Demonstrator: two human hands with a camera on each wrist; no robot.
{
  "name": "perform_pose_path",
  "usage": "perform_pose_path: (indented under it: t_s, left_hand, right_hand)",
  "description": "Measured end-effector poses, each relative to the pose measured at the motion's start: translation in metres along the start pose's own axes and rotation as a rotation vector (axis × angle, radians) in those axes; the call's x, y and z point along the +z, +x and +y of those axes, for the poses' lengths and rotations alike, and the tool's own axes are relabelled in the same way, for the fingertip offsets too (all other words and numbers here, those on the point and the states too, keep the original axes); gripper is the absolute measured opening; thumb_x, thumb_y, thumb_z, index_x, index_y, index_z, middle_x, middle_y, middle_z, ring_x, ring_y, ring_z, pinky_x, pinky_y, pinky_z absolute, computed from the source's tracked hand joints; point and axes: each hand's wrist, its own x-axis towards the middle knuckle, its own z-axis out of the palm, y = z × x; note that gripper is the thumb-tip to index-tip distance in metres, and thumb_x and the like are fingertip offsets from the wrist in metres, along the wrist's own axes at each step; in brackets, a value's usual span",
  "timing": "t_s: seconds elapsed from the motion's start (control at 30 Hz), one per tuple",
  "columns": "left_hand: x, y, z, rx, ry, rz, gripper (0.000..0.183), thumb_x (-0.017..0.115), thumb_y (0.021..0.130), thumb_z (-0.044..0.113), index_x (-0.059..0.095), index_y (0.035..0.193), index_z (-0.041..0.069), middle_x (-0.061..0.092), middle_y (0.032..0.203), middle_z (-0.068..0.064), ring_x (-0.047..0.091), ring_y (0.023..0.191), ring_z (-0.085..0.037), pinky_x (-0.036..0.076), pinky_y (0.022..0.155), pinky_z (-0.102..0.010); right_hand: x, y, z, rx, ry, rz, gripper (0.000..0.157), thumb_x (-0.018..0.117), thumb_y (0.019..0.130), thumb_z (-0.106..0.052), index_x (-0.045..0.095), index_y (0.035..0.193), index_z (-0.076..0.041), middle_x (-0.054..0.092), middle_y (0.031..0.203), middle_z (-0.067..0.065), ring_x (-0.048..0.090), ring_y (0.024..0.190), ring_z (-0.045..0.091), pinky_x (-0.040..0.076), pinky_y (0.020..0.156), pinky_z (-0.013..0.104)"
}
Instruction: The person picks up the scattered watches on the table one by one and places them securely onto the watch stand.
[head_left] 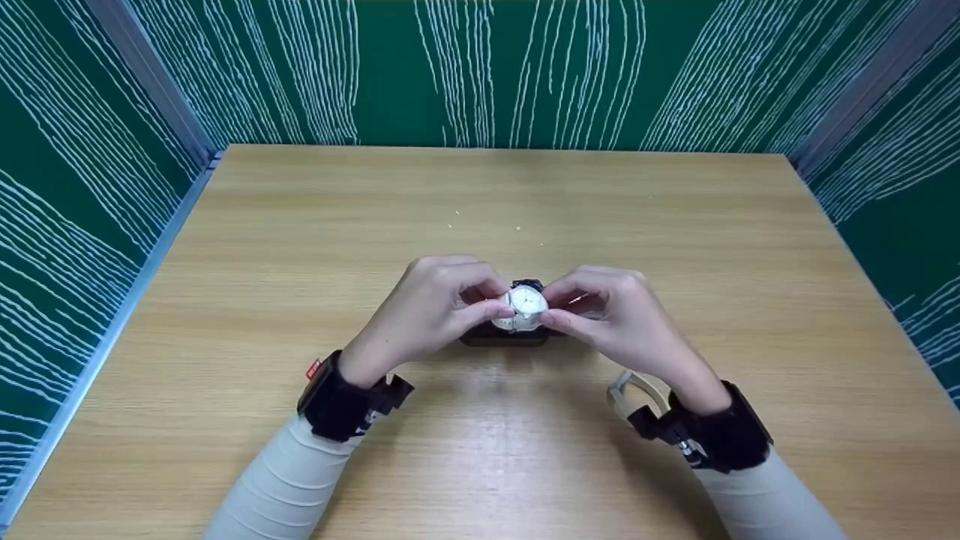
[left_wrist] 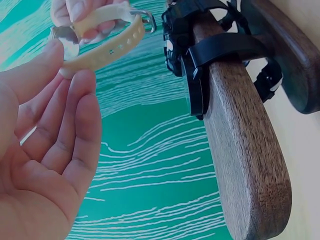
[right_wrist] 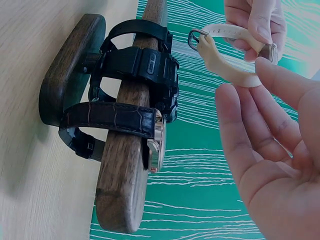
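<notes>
Both hands pinch a wristwatch with a white dial and a cream strap, its dial turned upward in the head view. My left hand grips its left side between thumb and fingers, and my right hand grips the right side. In the left wrist view the buckled strap forms a loop with punched holes. Directly below the hands is a wooden watch stand, mostly covered by them in the head view. It bears a brown leather-strapped watch and black-strapped watches.
A pale looped band lies on the wooden table beside the right wrist. Several tiny light specks are scattered beyond the hands. Green panels with white streaks rise around the back and sides.
</notes>
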Motion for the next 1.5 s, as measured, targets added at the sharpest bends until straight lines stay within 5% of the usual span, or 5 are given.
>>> perform_pose_path:
  t_s: [0.17, 0.63, 0.8, 1.13, 1.5]
  left_hand:
    - [-0.002, 0.000, 0.000, -0.004, -0.001, 0.015, 0.014, 0.082, 0.095, 0.023, 0.078, 0.095, 0.009, 0.076, 0.090, 0.001, 0.070, 0.080, -0.007, 0.060, 0.071, -0.028]
    - [-0.039, -0.005, -0.014, -0.139, 0.139, 0.122, 0.017, 0.080, 0.096, 0.025, 0.079, 0.099, 0.008, 0.078, 0.095, -0.002, 0.071, 0.082, -0.011, 0.059, 0.076, -0.025]
    - [-0.047, -0.006, -0.021, -0.179, 0.170, 0.160, 0.018, 0.080, 0.097, 0.025, 0.078, 0.097, 0.007, 0.077, 0.093, -0.002, 0.071, 0.080, -0.014, 0.060, 0.076, -0.030]
    - [-0.050, -0.008, -0.031, -0.249, 0.236, 0.195, 0.020, 0.081, 0.096, 0.026, 0.078, 0.096, 0.006, 0.078, 0.092, -0.004, 0.072, 0.080, -0.015, 0.061, 0.074, -0.030]
    - [-0.056, -0.011, -0.037, -0.347, 0.334, 0.130, 0.017, 0.083, 0.094, 0.023, 0.077, 0.094, 0.007, 0.078, 0.091, -0.005, 0.070, 0.082, -0.021, 0.059, 0.076, -0.035]
  right_hand:
    - [-0.004, 0.000, 0.001, 0.022, 0.019, -0.016, 0.017, 0.084, 0.092, -0.008, 0.080, 0.109, -0.008, 0.078, 0.103, -0.002, 0.075, 0.093, 0.015, 0.063, 0.081, 0.029]
    - [-0.047, 0.001, 0.033, 0.159, -0.226, 0.020, 0.014, 0.074, 0.101, -0.015, 0.080, 0.114, -0.011, 0.079, 0.104, 0.000, 0.072, 0.088, 0.016, 0.057, 0.075, 0.019]
    - [-0.057, -0.001, 0.043, 0.230, -0.251, -0.050, 0.020, 0.072, 0.103, -0.020, 0.077, 0.120, -0.011, 0.077, 0.111, 0.003, 0.071, 0.099, 0.020, 0.056, 0.081, 0.021]
    - [-0.057, -0.003, 0.055, 0.325, -0.266, -0.241, 0.042, 0.067, 0.106, -0.033, 0.066, 0.139, -0.007, 0.074, 0.121, 0.015, 0.072, 0.105, 0.033, 0.057, 0.094, 0.052]
    - [-0.052, -0.003, 0.060, 0.340, -0.277, -0.289, 0.035, 0.066, 0.107, -0.027, 0.068, 0.136, -0.007, 0.077, 0.106, 0.009, 0.073, 0.096, 0.024, 0.057, 0.088, 0.043]
